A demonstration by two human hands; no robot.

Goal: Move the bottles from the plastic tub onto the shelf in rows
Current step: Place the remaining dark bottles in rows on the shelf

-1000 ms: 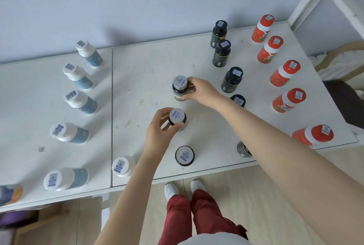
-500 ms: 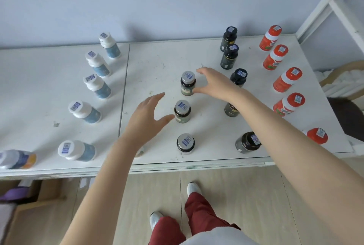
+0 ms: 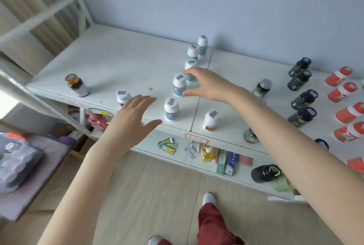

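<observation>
The white shelf top (image 3: 118, 63) carries rows of bottles: several white-capped blue ones (image 3: 171, 109), dark ones (image 3: 302, 114) and red ones (image 3: 342, 93) to the right. My left hand (image 3: 134, 120) hovers open over the front edge, beside a white-capped bottle (image 3: 123, 97) it partly hides. My right hand (image 3: 208, 85) is spread open above the blue row, holding nothing. The plastic tub (image 3: 15, 160) with bottles in it stands at the far left on a low table.
A gold-capped dark bottle (image 3: 76, 85) stands alone at the shelf's left end. A brown-labelled white bottle (image 3: 210, 120) stands by the front edge. The lower shelf holds boxes, a yellow bottle (image 3: 206, 153) and a black shoe (image 3: 266, 173). White frame posts rise at left.
Both hands let go of the grey-capped dark bottles and opened. The view and both hands have swung left, from the dark row to over the blue row.
</observation>
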